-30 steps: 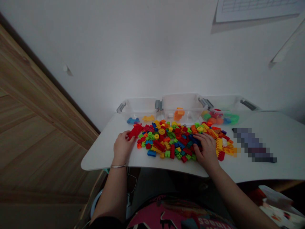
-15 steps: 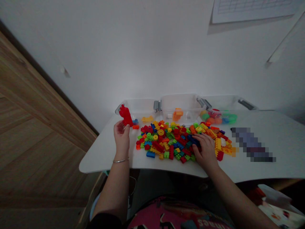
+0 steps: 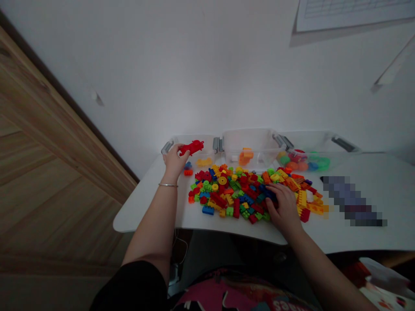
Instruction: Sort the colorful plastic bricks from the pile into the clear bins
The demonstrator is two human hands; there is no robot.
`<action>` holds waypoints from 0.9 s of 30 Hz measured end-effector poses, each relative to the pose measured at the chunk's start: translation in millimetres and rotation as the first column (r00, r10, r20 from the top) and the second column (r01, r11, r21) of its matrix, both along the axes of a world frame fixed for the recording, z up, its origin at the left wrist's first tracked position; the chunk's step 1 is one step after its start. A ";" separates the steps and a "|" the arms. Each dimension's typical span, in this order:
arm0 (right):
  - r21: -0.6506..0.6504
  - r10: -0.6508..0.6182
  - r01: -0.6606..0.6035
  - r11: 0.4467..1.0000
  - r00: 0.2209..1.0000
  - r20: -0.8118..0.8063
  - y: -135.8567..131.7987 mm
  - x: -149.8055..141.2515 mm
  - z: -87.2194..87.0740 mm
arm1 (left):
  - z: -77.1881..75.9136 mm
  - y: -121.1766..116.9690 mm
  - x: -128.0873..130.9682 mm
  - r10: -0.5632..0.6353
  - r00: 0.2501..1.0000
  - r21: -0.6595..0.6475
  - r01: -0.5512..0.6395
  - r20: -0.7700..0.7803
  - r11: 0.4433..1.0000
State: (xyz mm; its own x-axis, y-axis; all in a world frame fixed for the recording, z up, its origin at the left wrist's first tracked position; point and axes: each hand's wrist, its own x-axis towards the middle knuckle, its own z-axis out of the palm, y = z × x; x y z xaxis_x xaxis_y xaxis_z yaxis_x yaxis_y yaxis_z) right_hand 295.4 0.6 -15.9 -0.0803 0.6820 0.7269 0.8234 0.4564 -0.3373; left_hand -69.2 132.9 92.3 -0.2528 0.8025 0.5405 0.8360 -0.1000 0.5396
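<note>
Clear bins (image 3: pixel 249 137) stand behind piled blocks (image 3: pixel 248 198); left grip (image 3: pixel 174 163) pinches a red piece (image 3: pixel 194 147), right grip (image 3: pixel 285 205) unclear.

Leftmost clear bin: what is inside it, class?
In the leftmost bin, a yellow piece and part of a blue piece show; the left hand and its red toy hide whatever lies behind them.

No clean reads. White lettering (image 3: pixel 281 305) on the shirt (image 3: pixel 207 294) is cut off, maybe "aes". Wall sheet (image 3: pixel 355 16) shows a ruled grid, entries illegible from here.
</note>
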 end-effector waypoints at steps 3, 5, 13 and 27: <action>-0.033 0.010 -0.010 0.999 1.000 -0.001 0.7 0.0 -1.5 | 2.8 2.4 7.1 0.075 0.996 -0.069 -0.072 0.043 0.995; -0.051 0.012 -0.012 0.999 1.000 0.002 1.1 0.1 -2.4 | 3.8 3.5 11.3 0.115 0.993 -0.094 -0.110 0.041 0.989; -0.057 0.008 -0.007 0.998 1.000 0.009 1.7 -0.1 -2.0 | 1.5 7.8 18.4 0.159 0.987 -0.109 -0.162 -0.031 0.981; -0.049 0.009 -0.008 0.999 1.000 0.021 1.2 -0.2 -0.9 | -2.1 9.4 9.7 -0.001 0.978 -0.174 -0.036 -0.209 0.984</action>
